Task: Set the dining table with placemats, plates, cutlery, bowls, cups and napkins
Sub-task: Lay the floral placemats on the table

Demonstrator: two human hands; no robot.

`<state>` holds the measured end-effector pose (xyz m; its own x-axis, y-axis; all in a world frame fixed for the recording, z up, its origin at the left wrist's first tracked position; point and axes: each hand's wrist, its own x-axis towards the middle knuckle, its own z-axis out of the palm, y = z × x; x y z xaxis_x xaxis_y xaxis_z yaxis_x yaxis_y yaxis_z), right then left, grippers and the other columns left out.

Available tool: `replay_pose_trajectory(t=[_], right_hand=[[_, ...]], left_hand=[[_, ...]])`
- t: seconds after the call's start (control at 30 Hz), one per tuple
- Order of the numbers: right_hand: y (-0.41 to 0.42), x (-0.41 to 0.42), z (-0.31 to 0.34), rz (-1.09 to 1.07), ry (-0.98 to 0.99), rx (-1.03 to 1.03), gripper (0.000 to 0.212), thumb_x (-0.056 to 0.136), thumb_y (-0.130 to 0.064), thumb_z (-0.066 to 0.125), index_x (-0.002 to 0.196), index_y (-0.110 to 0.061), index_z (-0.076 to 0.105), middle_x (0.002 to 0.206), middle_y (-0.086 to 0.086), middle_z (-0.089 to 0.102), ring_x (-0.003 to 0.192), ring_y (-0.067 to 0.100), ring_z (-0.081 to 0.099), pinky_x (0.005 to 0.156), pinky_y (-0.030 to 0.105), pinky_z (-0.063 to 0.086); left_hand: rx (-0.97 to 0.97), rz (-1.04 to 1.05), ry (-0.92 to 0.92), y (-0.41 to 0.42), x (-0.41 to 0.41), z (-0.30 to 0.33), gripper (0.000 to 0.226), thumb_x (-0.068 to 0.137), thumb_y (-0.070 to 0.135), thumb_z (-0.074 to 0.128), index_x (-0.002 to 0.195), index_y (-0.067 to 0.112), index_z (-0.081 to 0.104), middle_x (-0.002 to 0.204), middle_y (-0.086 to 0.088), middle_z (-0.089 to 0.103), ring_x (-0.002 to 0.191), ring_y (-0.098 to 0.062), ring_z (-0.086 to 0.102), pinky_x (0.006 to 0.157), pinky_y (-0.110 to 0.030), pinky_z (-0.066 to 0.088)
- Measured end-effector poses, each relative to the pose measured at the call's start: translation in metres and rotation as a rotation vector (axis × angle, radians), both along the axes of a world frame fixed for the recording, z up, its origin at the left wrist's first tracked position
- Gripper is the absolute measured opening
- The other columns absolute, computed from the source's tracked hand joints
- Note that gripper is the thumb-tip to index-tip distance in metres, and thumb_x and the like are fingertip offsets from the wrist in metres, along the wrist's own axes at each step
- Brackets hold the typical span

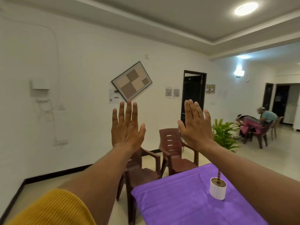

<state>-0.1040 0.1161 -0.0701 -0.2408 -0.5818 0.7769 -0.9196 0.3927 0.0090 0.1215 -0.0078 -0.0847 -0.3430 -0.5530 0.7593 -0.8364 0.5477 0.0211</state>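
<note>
A: Tabletop [186,207] lies at the lower right of the frame under its purple cloth; only a small white potted plant [217,190] stands on it; I see no placemats or plates.

B: And my hands?

A: Left hand [125,127] and right hand [195,127] are raised mid-frame, each grip spread flat, fingers straight, holding nothing; the tabletop sits below and right of both, its long axis running up-frame toward the chairs [172,153]; I judge the right hand nearer.
</note>
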Motion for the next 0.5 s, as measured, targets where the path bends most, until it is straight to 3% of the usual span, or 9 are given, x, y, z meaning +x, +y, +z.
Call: replay_pose_trajectory(t=[0.2,0.5], right_hand=[[-0.04,0.052,-0.028,0.135,-0.047,0.036,0.079,0.105,-0.047,0.038,0.164,-0.018,-0.005,0.173,0.004,0.001,0.16,0.025,0.002,0.127,0.054,0.003],[-0.109,0.162,-0.079,0.326,-0.075,0.157,0.074,0.106,-0.047,0.035,0.165,-0.016,0.003,0.172,0.006,0.009,0.159,0.027,0.008,0.127,0.055,0.01]], left_hand=[[0.085,0.143,-0.014,-0.012,0.072,-0.04,0.086,0.104,0.058,0.021,0.159,0.016,-0.03,0.166,-0.008,-0.038,0.155,-0.029,-0.031,0.128,-0.052,-0.009],[0.193,0.348,-0.008,-0.035,0.212,-0.11,0.083,0.104,0.057,0.019,0.161,0.015,-0.024,0.169,-0.008,-0.031,0.157,-0.03,-0.026,0.128,-0.053,-0.007]])
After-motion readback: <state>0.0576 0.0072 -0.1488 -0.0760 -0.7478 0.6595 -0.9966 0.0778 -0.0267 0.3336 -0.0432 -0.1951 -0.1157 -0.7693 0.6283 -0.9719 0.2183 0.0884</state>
